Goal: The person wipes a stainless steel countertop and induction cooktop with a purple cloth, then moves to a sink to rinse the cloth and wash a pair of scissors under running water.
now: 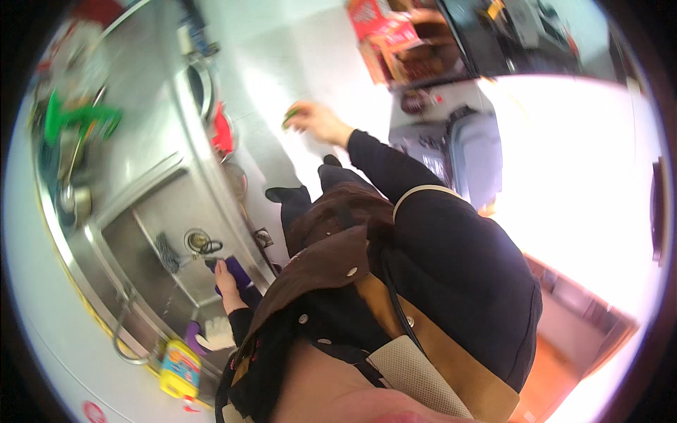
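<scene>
My right hand [317, 124] reaches out over the light floor, with a small green thing [290, 117] pinched between its fingertips; blur hides what it is. Over the steel sink [174, 217] on the left is my left hand [226, 280], against a purple item [238, 270] that may be a cloth or glove. Whether its fingers hold this cannot be told. Just beyond its fingertips lie dark loops, possibly a handle, beside the round drain [197, 240]. A grey scrubber-like thing [167, 253] lies in the basin. A white and purple glove [214, 334] rests near the sink's lower end.
A yellow bottle [181, 368] with a red top stands near the curved faucet [124, 338]. Green plastic [79, 119] and utensils lie along the back of the steel counter [143, 111]. Red cardboard boxes [378, 31] and a grey-blue bin [476, 158] stand across the floor.
</scene>
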{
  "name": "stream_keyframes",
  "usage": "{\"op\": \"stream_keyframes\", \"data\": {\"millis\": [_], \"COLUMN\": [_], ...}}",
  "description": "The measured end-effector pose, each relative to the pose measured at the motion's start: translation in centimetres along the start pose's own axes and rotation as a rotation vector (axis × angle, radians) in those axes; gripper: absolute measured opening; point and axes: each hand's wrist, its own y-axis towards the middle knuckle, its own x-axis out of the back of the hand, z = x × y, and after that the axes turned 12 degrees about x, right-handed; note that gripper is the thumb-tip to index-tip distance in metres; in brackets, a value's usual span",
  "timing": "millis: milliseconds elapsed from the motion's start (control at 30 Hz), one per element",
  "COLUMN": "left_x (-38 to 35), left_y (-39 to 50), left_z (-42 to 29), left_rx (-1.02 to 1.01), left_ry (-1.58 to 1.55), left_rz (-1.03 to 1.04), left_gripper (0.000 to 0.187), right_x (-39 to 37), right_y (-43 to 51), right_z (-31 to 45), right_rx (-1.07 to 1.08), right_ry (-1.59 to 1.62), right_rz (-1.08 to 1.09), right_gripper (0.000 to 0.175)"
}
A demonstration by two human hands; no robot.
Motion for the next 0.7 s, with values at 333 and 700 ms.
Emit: {"op": "stream_keyframes", "data": {"millis": [333,700], "left_x": [-2.7,-2.8], "left_y": [-8.2,-8.0], "left_z": [-6.3,-4.0], "left_rx": [0.307,0.052], "left_ry": [-0.567,-0.166], "left_rz": [0.122,-0.297], "left_gripper": [0.059,0.022], "right_x": [27.0,25.7], "right_y": [-45.3,-45.0], "right_z": [-17.5,-21.2], "right_rx": [-0.825,-0.839], "right_ry": [-0.534,-0.914], "right_rz": [-1.183,-1.129], "right_gripper": [0.058,0.039]}}
